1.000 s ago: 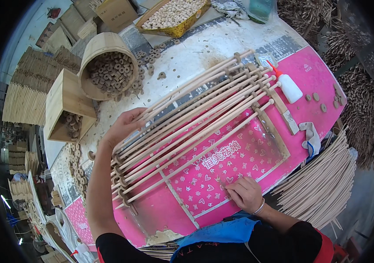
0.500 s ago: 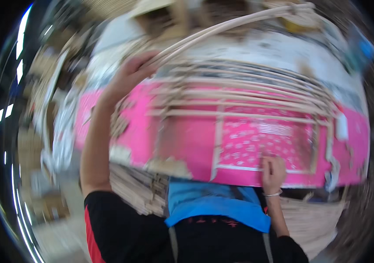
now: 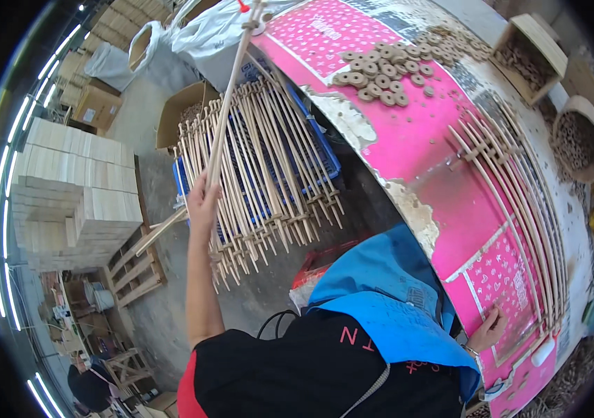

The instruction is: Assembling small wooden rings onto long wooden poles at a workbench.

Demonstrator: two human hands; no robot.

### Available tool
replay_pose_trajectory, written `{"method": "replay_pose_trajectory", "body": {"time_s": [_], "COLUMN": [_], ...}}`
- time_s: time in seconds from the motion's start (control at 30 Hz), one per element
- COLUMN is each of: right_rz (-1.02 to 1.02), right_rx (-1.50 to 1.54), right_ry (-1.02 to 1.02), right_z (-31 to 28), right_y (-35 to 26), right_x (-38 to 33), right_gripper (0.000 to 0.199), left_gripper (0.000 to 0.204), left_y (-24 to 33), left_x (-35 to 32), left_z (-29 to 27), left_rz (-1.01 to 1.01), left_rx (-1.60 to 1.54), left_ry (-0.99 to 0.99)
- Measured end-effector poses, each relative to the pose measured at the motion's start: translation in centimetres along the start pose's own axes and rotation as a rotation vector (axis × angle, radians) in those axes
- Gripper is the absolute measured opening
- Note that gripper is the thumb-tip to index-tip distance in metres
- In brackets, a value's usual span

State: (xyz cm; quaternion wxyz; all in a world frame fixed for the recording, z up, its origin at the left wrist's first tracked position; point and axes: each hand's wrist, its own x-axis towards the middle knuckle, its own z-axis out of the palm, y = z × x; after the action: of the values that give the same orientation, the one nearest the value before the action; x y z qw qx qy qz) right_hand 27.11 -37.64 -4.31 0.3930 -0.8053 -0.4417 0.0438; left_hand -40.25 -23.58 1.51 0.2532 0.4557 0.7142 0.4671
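From the head camera, a long pale wooden rod frame (image 3: 231, 90) is seen lifted off to the person's left, over the floor. It is gripped low down by the left hand (image 3: 203, 202), whose fingers are closed around the rods. The frame's long axis runs steeply up and away from that hand, toward the top of the picture, with a short crosspiece jutting out lower left of the grip. So the lifted piece is owned by the left hand alone; the right is well apart from it, across the body.

Directly beyond the raised frame, a stack of finished pale wooden rod frames (image 3: 269, 160) is piled on a blue plastic crate (image 3: 325, 157), the rods lying roughly parallel to the one held up. The stack lies forward and slightly right of the left hand, near it.

On the right, the pink patterned desk (image 3: 415, 139) is seen curving away. The right hand (image 3: 490, 327) is laid flat on its pink sheet, fingers spread, just beside a bundle of curved pale wooden rods (image 3: 520, 202) resting along the desk. Whether anything small is pinned under that hand cannot be told.

Further up the desk, a heap of small round wooden discs (image 3: 380, 70) is scattered, and a round wooden tub (image 3: 575, 139) of more discs sits at the far edge.
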Motion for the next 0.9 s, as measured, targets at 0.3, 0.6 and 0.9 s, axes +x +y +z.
{"method": "replay_pose_trajectory", "body": {"time_s": [0.3, 0.6, 0.9], "right_rz": [-0.086, -0.015, -0.061], "right_rx": [-0.166, -0.149, -0.163], "right_ry": [0.021, 0.030, 0.013], "right_z": [-0.1, 0.2, 0.0], "right_y": [1.8, 1.8, 0.6], "right_x": [0.3, 0.2, 0.2], "right_gripper": [0.023, 0.023, 0.021], "left_gripper": [0.039, 0.041, 0.038], "left_y": [-2.5, 1.2, -0.1], "left_x": [-1.9, -1.4, -2.7], "left_z": [5.1, 3.2, 2.4], "left_rz": [-0.017, -0.051, -0.184], "left_rx": [-0.267, -0.376, -0.525], "left_ry": [-0.075, -0.095, -0.064]}}
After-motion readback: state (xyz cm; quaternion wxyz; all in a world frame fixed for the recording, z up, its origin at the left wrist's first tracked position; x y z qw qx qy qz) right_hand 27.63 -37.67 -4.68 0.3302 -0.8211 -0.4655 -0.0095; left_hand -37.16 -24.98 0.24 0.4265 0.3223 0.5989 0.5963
